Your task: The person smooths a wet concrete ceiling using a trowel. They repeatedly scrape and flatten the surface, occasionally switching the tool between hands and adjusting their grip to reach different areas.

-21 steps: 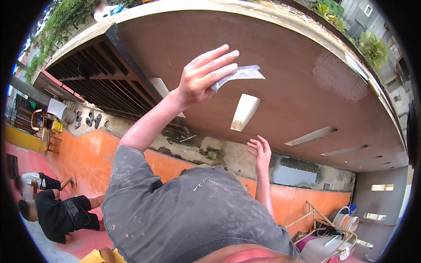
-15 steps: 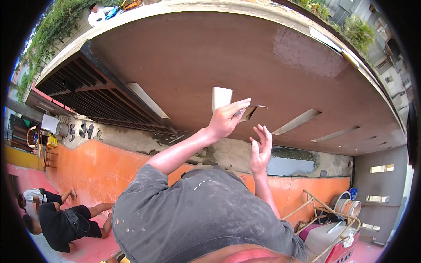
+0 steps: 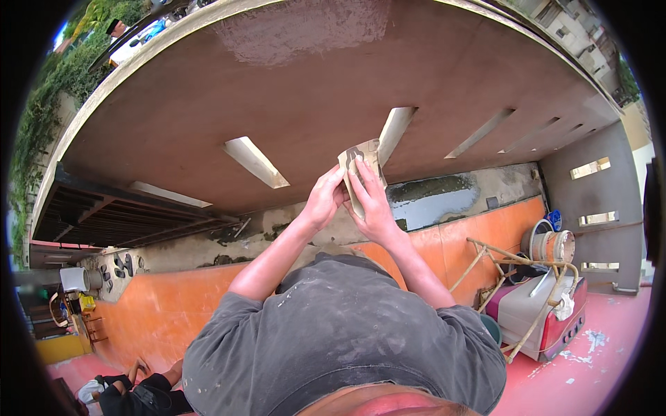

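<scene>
Both my hands are raised in front of my chest, holding a folded beige sheet of sandpaper (image 3: 370,150) with dark printed marks on its back. My left hand (image 3: 323,200) grips its left edge with the fingers closed. Pressed against the sheet's near face is my right hand (image 3: 374,211), its fingers pointing up along the paper and its thumb lower down. Behind the sheet stands the brown wall (image 3: 312,104); the paper seems apart from it. The sheet's gritty side is hidden from this view.
Slanted openings (image 3: 255,161) pierce the wall, which has a rough lighter patch (image 3: 298,31). A puddle (image 3: 433,204) lies at its foot, beside an orange ledge (image 3: 208,284). At right are a bamboo frame (image 3: 479,267) and a bucket (image 3: 553,248). People (image 3: 149,395) sit at lower left.
My view has swung rightward along the wall. My right hand, free and open before, has come up onto the sandpaper, which my left hand held alone. Both hands now meet around it.
</scene>
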A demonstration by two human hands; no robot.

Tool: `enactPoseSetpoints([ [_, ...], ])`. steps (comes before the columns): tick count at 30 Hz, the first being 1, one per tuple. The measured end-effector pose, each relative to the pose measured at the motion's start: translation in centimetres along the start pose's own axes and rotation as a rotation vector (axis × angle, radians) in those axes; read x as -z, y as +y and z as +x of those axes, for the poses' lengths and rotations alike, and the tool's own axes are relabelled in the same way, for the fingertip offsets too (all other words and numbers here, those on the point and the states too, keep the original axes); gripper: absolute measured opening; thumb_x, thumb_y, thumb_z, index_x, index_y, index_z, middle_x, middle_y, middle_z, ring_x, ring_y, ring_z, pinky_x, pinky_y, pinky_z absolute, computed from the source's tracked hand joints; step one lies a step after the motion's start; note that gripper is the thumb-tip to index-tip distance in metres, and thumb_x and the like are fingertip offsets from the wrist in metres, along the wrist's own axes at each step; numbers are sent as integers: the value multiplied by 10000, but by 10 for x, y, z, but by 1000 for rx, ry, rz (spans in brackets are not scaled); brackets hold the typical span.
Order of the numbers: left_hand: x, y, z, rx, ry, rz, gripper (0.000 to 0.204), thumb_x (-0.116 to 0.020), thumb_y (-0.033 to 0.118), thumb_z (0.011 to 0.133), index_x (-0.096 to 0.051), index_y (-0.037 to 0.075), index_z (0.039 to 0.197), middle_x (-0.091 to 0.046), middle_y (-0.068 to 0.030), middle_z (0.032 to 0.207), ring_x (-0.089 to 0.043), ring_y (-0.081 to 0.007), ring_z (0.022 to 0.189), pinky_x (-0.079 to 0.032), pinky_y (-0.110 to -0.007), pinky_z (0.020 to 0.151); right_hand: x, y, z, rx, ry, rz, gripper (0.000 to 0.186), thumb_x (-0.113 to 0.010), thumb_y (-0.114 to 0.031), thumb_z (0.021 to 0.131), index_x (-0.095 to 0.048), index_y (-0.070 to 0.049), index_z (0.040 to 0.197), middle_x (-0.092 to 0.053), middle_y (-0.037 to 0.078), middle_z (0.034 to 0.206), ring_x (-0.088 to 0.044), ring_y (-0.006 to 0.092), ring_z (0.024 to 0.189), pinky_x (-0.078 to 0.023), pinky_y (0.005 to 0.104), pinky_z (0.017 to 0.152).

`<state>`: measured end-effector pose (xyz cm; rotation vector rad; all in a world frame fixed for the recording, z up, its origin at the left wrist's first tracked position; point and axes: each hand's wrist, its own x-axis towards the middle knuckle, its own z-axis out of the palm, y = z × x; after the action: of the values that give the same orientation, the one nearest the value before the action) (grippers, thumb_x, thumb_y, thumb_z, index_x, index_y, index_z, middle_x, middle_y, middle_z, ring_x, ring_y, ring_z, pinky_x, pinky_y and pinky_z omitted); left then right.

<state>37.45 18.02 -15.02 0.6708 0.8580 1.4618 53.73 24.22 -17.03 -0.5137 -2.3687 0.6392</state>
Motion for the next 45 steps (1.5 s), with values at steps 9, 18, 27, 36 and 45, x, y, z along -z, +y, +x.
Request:
enactPoseSetpoints([
  [9,35,125,17,-491,-16,779,362,-579,117,1073,-619,28,1421,-566,-124,1542,-621,-239,1332,-531,-402,1090,15,20,18,-164,450,461,462,-433,-157,1149,-436,87,1541,-560,206,1497,-544,313,1374,-399,408,1166],
  [18,-54,285,122,-1442,-208,1640,278,-725,70,956,-749,101,1231,-760,-71,1214,-704,-268,1149,-565,-380,999,2,-4,78,-215,701,578,392,-431,-171,1159,-512,62,1463,-628,121,1341,-579,205,1212,-451,347,1070],
  [27,-56,268,223,-1610,4,1931,369,-658,120,928,-679,151,1295,-699,-82,1168,-686,-248,1159,-504,-459,1006,-71,-44,72,-275,815,634,495,-448,-203,1156,-432,93,1553,-585,172,1464,-575,239,1314,-455,387,1130],
  [36,-34,318,156,-1501,-142,1940,300,-664,90,926,-760,172,1198,-718,-87,1079,-696,-260,1068,-487,-436,949,-77,-67,54,-348,857,530,467,-458,-173,1144,-448,88,1531,-583,167,1453,-559,231,1309,-443,381,1126],
  [45,119,445,3,-1458,-161,2030,330,-684,34,894,-762,128,1200,-738,-70,1124,-692,-235,1074,-491,-406,943,-86,-71,76,-352,825,472,475,-453,-210,1153,-458,92,1519,-601,173,1425,-570,233,1289,-441,374,1121],
])
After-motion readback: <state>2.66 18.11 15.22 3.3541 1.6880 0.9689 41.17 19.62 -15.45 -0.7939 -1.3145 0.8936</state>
